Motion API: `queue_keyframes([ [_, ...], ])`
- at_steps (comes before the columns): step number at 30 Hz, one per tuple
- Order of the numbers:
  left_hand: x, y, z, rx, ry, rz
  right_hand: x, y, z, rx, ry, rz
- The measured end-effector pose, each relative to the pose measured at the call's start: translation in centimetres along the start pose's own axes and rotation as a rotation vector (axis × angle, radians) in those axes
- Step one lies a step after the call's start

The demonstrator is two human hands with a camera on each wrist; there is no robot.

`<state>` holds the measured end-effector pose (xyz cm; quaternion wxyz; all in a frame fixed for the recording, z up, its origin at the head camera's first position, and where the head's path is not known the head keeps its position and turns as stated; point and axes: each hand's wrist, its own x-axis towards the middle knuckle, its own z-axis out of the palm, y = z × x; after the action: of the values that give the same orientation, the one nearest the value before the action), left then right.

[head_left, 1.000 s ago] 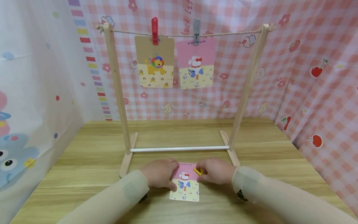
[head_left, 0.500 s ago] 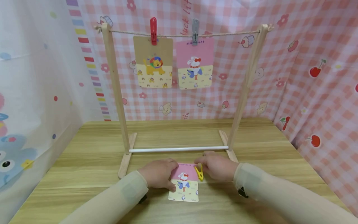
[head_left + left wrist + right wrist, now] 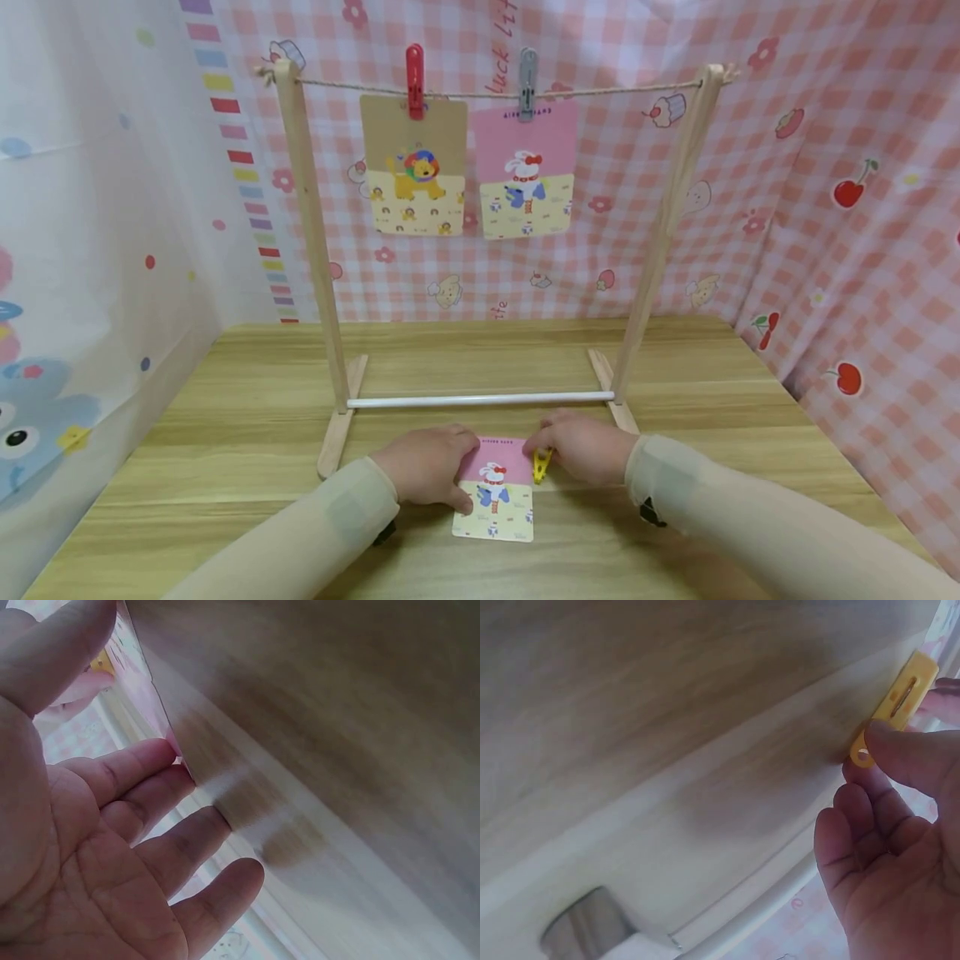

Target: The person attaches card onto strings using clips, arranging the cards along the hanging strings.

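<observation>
A pink and cream rabbit card (image 3: 495, 504) lies on the table in front of the rack. At its left edge rests my left hand (image 3: 422, 464), fingertips by the top corner and thumb lower down. The left wrist view shows those fingers (image 3: 184, 851) loosely extended, with the card (image 3: 142, 686) seen edge-on. My right hand (image 3: 585, 447) pinches a yellow clothespin (image 3: 541, 468) between thumb and forefinger, just beside the card's right edge. In the right wrist view, the thumb presses the holed end of the clothespin (image 3: 907, 694).
A wooden rack stands behind the hands, with a white crossbar (image 3: 480, 400) and a string (image 3: 622, 92) on top. From it hang a lion card (image 3: 412, 167) under a red clothespin (image 3: 415, 82) and another rabbit card (image 3: 525, 171) under a grey clothespin (image 3: 527, 83).
My right hand has turned the yellow clothespin from pointing left over the card to pointing toward me, and shifted it slightly right. The left hand and card have stayed put.
</observation>
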<state>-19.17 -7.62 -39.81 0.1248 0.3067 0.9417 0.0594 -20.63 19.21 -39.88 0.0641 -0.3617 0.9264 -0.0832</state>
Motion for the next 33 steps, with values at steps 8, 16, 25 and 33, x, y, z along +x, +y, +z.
queue_keyframes([
  [8,0.0,0.1,0.0,0.002,0.003,-0.006,-0.1,1.3,0.2,-0.027,0.071,0.016],
  [16,-0.2,0.1,-0.1,-0.015,0.003,-0.008,-0.3,1.3,0.3,-0.036,0.069,0.032],
  [25,-0.3,-0.2,-0.3,-0.055,-0.002,-0.011,-0.4,1.5,0.7,-0.022,0.075,0.061],
  [33,0.1,-1.0,0.1,-0.101,0.019,0.008,-0.5,1.5,0.6,-0.028,0.082,0.059],
])
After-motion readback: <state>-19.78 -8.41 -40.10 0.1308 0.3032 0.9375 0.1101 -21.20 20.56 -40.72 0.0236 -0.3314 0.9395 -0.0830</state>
